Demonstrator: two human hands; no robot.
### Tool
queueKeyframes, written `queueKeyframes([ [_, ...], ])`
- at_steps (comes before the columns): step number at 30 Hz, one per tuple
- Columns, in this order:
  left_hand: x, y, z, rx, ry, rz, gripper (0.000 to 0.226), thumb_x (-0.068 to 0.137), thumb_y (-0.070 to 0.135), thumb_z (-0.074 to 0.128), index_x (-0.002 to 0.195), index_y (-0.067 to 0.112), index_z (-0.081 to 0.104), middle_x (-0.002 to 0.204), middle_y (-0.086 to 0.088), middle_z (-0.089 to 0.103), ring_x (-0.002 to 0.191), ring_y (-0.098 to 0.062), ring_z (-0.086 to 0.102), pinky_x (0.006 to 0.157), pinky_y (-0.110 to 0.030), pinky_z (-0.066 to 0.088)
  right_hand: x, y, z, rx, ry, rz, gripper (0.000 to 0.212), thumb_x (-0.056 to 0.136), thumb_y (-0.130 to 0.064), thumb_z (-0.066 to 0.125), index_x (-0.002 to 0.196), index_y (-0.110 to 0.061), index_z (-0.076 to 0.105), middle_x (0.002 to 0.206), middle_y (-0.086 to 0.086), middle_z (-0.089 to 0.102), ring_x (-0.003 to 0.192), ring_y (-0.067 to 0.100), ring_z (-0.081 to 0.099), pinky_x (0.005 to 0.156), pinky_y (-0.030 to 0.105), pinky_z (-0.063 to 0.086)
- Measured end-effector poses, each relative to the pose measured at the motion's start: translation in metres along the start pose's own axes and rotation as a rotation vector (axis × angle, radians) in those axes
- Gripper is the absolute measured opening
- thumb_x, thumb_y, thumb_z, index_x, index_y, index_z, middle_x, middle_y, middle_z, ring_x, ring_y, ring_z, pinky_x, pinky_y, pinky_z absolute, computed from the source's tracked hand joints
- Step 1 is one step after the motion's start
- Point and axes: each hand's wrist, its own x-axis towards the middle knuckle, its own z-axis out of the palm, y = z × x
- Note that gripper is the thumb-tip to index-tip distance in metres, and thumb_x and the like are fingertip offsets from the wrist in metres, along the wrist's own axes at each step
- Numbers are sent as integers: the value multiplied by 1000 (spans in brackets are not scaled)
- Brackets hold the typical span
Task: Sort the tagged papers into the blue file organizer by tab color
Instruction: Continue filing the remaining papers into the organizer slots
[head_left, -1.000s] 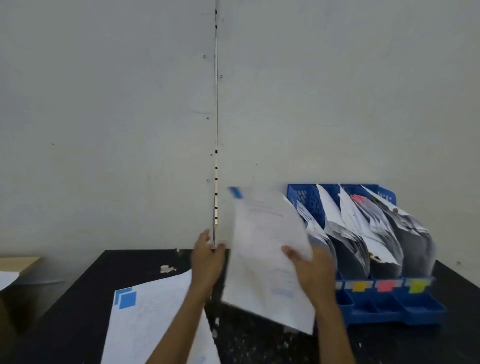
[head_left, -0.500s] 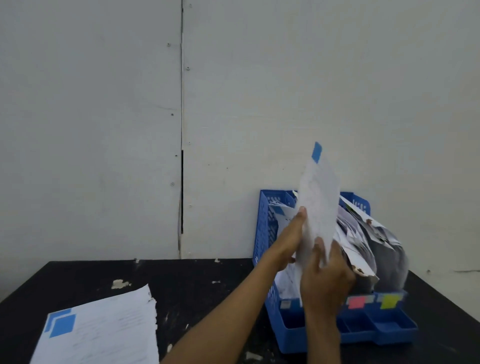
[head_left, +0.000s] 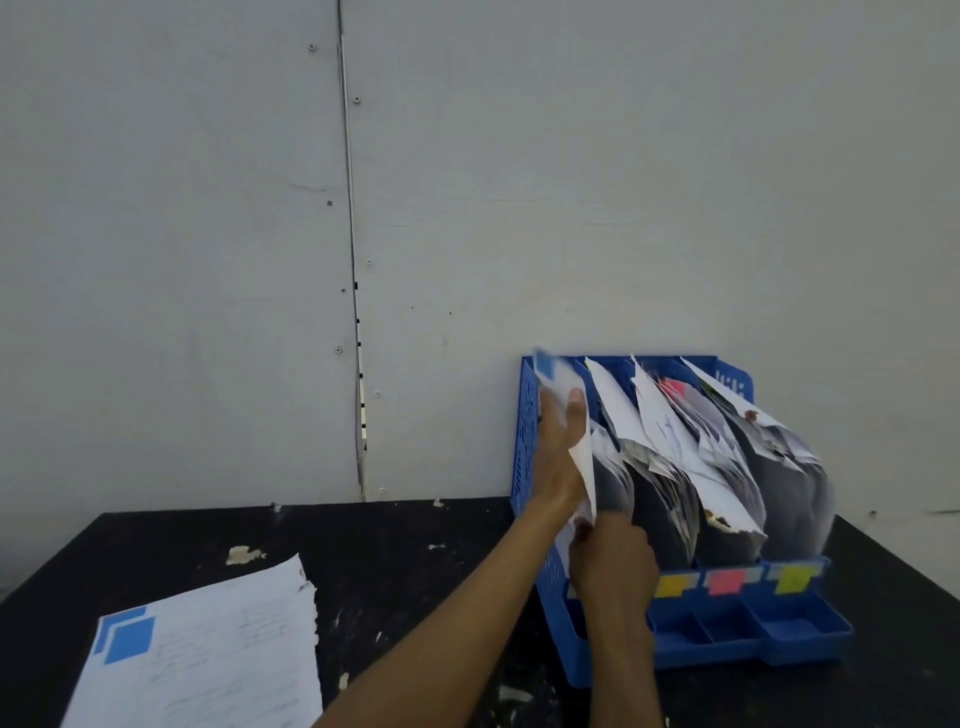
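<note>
- Left hand (head_left: 562, 441) gripped the blue-tabbed sheet (head_left: 583, 462) high, right hand (head_left: 613, 566) pinched its near corner; we had it at the blue file organizer's (head_left: 523, 452) leftmost slot.
- Risk: papers (head_left: 613, 480) already there could buckle it.

The blue file organizer (head_left: 525, 441) holds leaning papers (head_left: 675, 447); a blue-tabbed sheet (head_left: 586, 467) stands in its leftmost slot; a blue-tabbed stack (head_left: 208, 665) lies flat, well apart.
</note>
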Motion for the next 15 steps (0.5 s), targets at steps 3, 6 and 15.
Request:
queueKeyframes([
  [3,-17,16,6,45,-51,113,95,78,84,31,153,35,-2,161,13,3,147,-11,12,121,-44,11,1,2,-7,72,130,-3,23,94,-31,56,91,-8,60,86,12,67,76,26,63,58,28,42],
  [6,-9,8,7,86,-110,0,95,79,84,34,153,36,0,162,9,4,147,-19,15,118,-49,17,5,2,-10,159,300,18,30,93,-31,59,91,-2,66,80,15,68,71,30,64,56,29,44],
  [15,0,3,9,99,-145,-193,76,93,66,31,148,15,27,151,-16,34,138,-31,33,113,-47,27,8,12,4,260,205,-2,25,89,-21,66,76,0,59,69,12,61,55,18,51,49,24,38],
])
